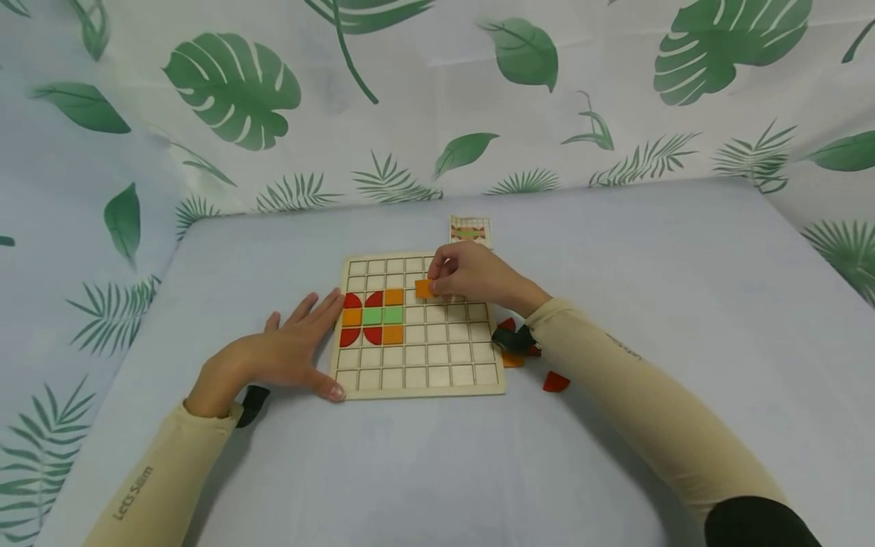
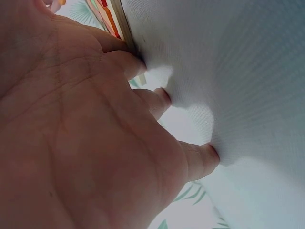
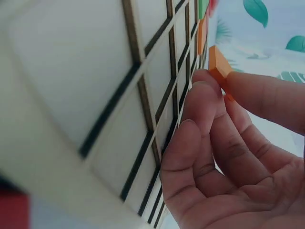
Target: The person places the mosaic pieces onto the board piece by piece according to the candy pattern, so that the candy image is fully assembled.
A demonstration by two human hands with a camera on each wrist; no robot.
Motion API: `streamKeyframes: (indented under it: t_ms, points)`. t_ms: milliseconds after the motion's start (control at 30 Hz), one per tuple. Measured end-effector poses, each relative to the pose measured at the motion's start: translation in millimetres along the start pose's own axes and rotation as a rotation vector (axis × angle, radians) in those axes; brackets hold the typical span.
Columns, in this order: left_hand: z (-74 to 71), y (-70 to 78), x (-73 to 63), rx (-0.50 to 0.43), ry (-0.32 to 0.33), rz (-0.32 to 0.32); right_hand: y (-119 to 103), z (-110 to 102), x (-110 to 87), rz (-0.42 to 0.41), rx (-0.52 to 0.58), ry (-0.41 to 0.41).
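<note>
rt hand point(image 1: 480, 273) pinches 1 orng tile point(image 1: 422, 289), 9 tiles point(image 1: 372, 316) on bd point(image 1: 437, 355)

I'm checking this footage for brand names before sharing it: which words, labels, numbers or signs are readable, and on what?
"Lets S…" – on the left sleeve; the rest of the second word is unclear.
Right sleeve: dark lettering, too small and blurred to read.
No other readable text.
</note>
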State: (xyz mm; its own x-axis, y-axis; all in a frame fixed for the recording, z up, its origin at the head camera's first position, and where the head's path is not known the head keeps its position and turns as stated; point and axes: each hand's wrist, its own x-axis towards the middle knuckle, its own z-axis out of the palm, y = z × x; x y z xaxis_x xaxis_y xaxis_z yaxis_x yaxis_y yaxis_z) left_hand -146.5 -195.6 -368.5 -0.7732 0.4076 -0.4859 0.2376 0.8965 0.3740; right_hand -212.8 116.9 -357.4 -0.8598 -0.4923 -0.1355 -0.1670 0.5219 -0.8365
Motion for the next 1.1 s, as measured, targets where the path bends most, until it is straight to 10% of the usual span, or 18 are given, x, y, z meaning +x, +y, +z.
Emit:
streamKeyframes:
  t_ms: [1100]
  points:
    - [1.0, -0.9, -1.4, 0.021, 0.012, 0.025, -6, 18, 17.2, -0.069, -0.263, -0.004]
